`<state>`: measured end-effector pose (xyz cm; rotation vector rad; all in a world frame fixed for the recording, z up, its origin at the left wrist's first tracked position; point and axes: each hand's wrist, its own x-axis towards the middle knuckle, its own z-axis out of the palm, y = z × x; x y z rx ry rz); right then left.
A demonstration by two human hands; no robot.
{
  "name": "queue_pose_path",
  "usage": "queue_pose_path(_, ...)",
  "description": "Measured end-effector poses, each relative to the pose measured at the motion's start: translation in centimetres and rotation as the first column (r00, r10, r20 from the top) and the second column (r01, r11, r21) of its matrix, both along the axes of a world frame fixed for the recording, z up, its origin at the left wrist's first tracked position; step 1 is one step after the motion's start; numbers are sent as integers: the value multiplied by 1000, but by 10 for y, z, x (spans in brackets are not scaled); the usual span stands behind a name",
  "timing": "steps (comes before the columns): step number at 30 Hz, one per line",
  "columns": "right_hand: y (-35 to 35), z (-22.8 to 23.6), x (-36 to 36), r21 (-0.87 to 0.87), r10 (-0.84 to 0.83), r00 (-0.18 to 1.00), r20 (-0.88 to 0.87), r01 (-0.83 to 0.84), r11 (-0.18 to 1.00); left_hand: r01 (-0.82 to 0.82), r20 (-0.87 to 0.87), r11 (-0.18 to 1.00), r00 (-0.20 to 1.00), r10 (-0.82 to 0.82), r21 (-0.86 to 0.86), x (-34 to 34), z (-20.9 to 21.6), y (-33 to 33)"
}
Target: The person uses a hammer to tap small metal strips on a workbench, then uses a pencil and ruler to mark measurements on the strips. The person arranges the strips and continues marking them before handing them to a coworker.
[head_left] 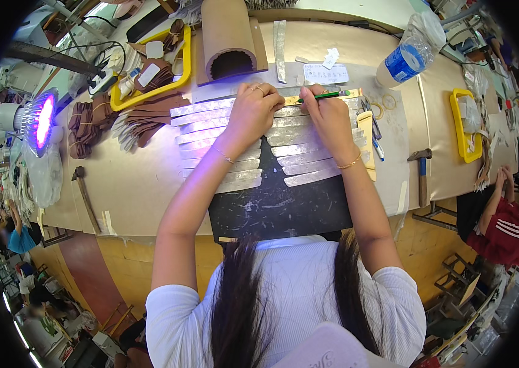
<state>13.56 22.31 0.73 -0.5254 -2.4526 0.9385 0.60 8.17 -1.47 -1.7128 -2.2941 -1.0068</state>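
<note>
My left hand is closed, its fingertips bent down at the far end of the rows; what they pinch, if anything, is hidden. In my right hand a thin green pen is gripped, lying nearly level over a yellow strip. That strip runs across the far side, between and past both hands. Beneath my wrists, silvery strips lie in two columns, side by side, partly on a black board. Their far ends are partly covered by my hands.
At the left are brown strip bundles, a yellow basket, a hammer and a lit lamp. A cardboard tube stands ahead. On the right are a bottle, another hammer, scissors and a yellow tray.
</note>
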Motion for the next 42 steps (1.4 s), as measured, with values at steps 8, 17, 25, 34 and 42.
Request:
queue_pose_path(8,-3,-4,-1,156,-10,999,42,3,988,-2,-24,1000,1000,1,-11,2,1,0)
queue_pose_path(17,-2,3,2,181,22,994,107,-41,983,4,-41,1000,999,-4,-1,2,-1,1)
queue_pose_path(25,-1,31,22,322,128,968,-216,-53,945,108,-316,988,946,-68,110,18,26,-22)
queue_pose_path(34,-20,34,90,260,59,997,-42,-46,964,135,-235,976,968,-93,169,69,41,-66)
queue_pose_path(42,67,-18,149,119,-597,802,25,590,798,-198,-96,980,975,200,30,103,14,-129)
